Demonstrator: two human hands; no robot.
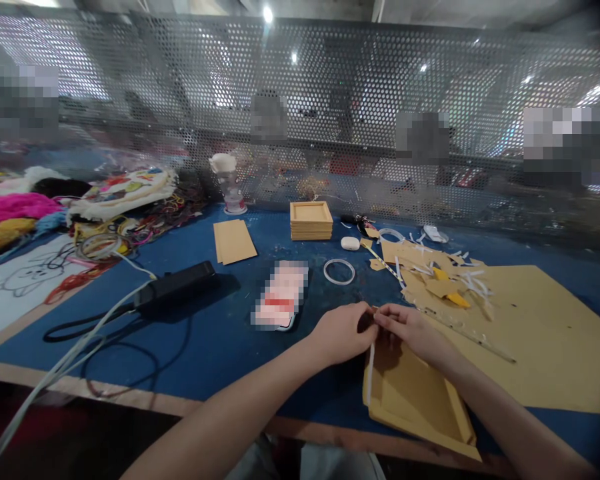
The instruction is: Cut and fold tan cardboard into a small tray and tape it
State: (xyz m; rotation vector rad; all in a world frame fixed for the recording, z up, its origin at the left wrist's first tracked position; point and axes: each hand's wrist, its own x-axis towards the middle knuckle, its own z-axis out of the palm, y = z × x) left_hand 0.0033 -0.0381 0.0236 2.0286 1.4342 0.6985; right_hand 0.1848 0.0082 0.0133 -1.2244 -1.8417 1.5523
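Note:
A shallow kraft cardboard tray (415, 393) with folded-up edges rests tilted near the table's front edge. Along its left side runs a narrow white strip (371, 373), which looks like double-sided tape. My left hand (343, 333) is closed at the tray's far left corner, thumb and fingers pinched together. Right beside it, my right hand (415, 333) pinches the same corner, its fingertips meeting those of the left. The exact spot between the fingertips is hidden.
Beyond my hands stand a tape roll (339, 272), a phone (283, 297) and a stack of cardboard trays (311, 221). Paper scraps (440, 280) and a large kraft sheet (545, 333) lie right. At left are a black power strip (177, 290), cables and yarn (17, 210).

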